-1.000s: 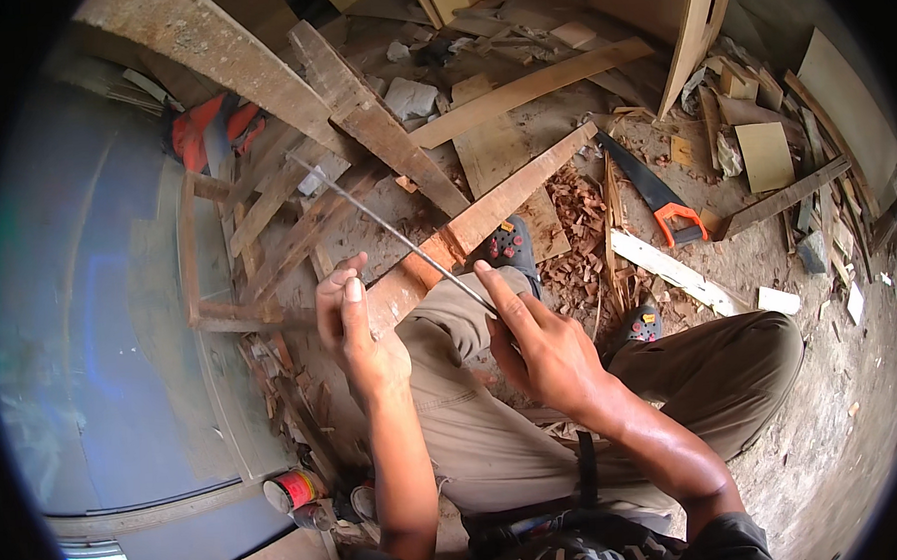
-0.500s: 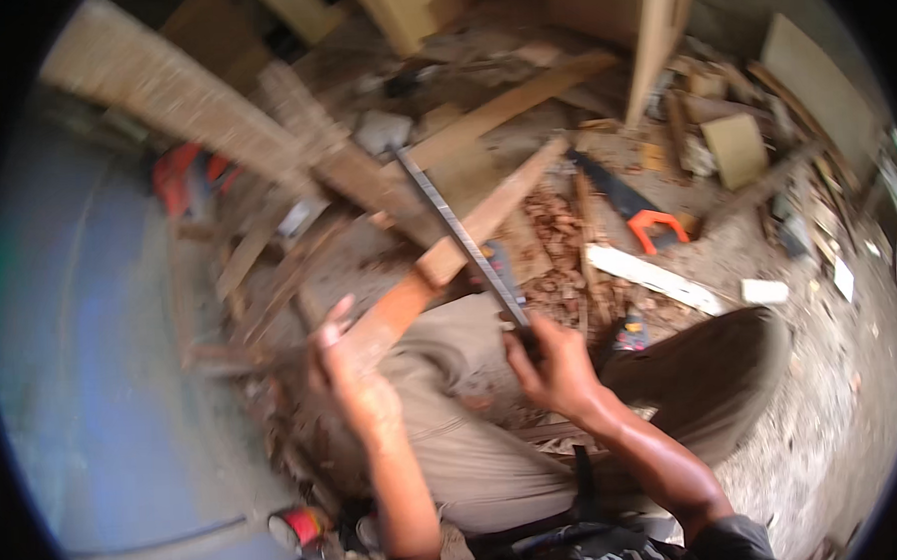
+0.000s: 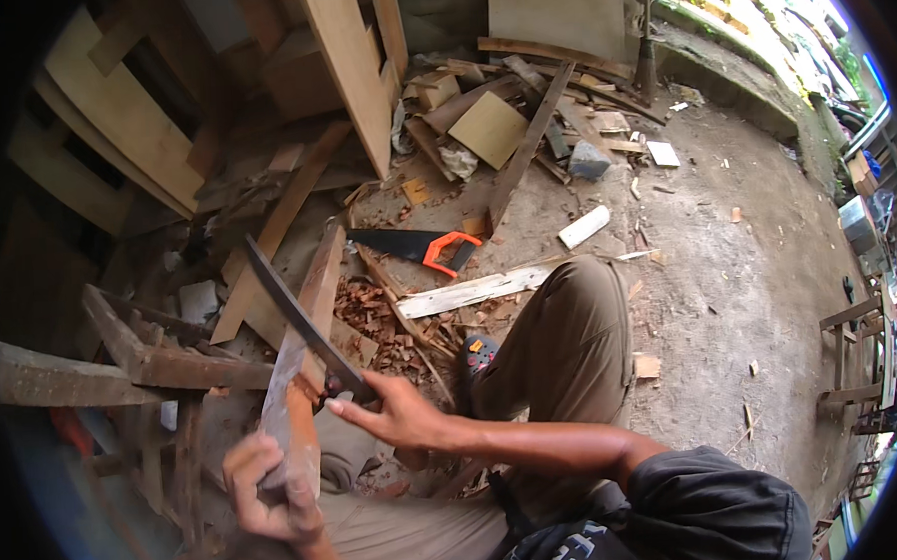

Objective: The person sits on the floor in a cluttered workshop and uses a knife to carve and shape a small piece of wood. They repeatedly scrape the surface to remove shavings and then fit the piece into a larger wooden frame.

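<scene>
My right hand (image 3: 399, 417) is closed around the handle end of a machete (image 3: 300, 321), a long dark blade that slants up and to the left. The blade crosses over a squared length of wood (image 3: 323, 275), which has a fresh reddish face near its closer end. My left hand (image 3: 267, 488) grips that closer end, with fingers curled over it. Whether the blade touches the wood I cannot tell. My bent knee (image 3: 580, 314) rises to the right of the wood.
A handsaw (image 3: 407, 247) with an orange handle lies beyond the wood, near reddish wood chips (image 3: 365, 309). A white-painted strip (image 3: 479, 289) is on the ground. Tall panels (image 3: 349, 74) stand behind, with a scrap pile (image 3: 492, 128) at the back. A rough wooden frame (image 3: 162, 363) is at left.
My view has swung to the right, so the scene has shifted left. My left hand's fingers, stretched out beside the wood before, now curl over it. The machete stays in my right hand.
</scene>
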